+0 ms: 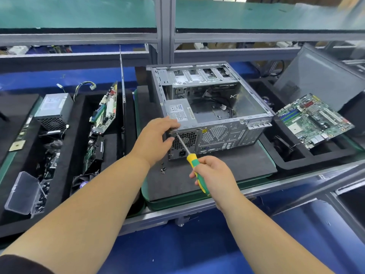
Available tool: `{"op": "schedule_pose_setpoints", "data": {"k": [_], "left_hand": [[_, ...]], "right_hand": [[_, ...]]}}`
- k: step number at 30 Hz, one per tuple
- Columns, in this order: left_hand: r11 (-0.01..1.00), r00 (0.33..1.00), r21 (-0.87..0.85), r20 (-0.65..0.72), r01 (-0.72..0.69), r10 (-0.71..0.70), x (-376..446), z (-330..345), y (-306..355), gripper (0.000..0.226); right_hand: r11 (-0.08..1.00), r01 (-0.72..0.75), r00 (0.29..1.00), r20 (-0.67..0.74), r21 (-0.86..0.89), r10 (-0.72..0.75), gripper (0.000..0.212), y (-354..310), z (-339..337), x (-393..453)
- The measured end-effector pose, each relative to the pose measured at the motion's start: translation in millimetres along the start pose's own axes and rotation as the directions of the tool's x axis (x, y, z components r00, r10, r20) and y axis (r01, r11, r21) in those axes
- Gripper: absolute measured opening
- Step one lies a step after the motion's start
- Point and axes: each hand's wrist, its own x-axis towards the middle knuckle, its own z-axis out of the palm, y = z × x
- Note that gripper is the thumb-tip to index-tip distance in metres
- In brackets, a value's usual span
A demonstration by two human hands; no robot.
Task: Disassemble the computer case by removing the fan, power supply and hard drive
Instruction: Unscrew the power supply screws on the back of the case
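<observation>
Fingers (194, 176) of the right hand (214, 176) grasp the yellow-green screwdriver (194, 162); left hand (156, 138) grips the grey metal computer case (213, 113) corner.

Its tip meets a screw beside the silver power supply (180, 112), which sits inside the case's near-left corner. A slip could strip the screw. Label text is unreadable.

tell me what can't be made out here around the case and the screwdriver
All in the head view:
- The screwdriver tip and the screw it meets: hidden by the left hand at the computer case corner.
- The power supply label text: too small to read.
- The loose screws on the black mat: too small to count.
- The screwdriver handle's end: covered by the right hand.
</observation>
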Motion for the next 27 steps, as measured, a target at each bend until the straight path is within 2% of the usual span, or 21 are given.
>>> {"op": "schedule_pose_setpoints", "data": {"k": [7, 13, 16, 18, 20, 23, 25, 27], "left_hand": [[0.999, 0.999, -0.042, -0.026, 0.019, -0.020, 1.5, -3.3, 6.8, 0.040], [0.999, 0.999, -0.048, -0.042, 0.025, -0.027, 2.3, -1.2, 5.2, 0.040], [0.998, 0.998, -0.055, -0.047, 0.028, -0.030, 2.0, -0.1, 4.9, 0.039], [0.998, 0.999, -0.063, -0.045, 0.026, -0.028, 2.1, 0.2, 4.9, 0.039], [0.997, 0.999, -0.066, -0.044, 0.027, -0.030, 2.1, -0.2, 4.9, 0.039], [0.997, 0.998, -0.075, -0.046, 0.030, -0.034, 2.3, -1.0, 4.9, 0.039], [0.996, 0.998, -0.080, -0.045, 0.041, -0.045, 2.1, -1.0, 5.3, 0.040], [0.995, 0.997, -0.085, -0.044, 0.058, -0.062, 1.9, -0.5, 5.8, 0.040]], "right_hand": [[0.999, -0.006, 1.000, -0.009, 0.038, 0.006, 0.014, -1.0, 3.8, -2.0], [0.975, 0.029, 0.999, 0.016, 0.220, -0.033, 0.022, 11.0, 8.0, -5.6], [0.930, -0.062, 0.996, 0.080, 0.362, 0.035, 0.027, 10.5, 11.3, -3.7], [0.885, -0.179, 0.983, 0.122, 0.429, 0.140, 0.022, 5.0, 12.8, -1.0], [0.813, -0.324, 0.944, 0.216, 0.483, 0.248, 0.027, -1.3, 12.1, 0.5], [0.808, -0.385, 0.916, 0.294, 0.447, 0.274, 0.038, -8.2, 8.4, 1.8], [0.880, -0.339, 0.933, 0.236, 0.333, 0.270, 0.036, -11.0, 9.6, 2.9], [0.954, -0.261, 0.963, 0.114, 0.151, 0.245, 0.031, -13.5, 13.7, 3.0]]}}
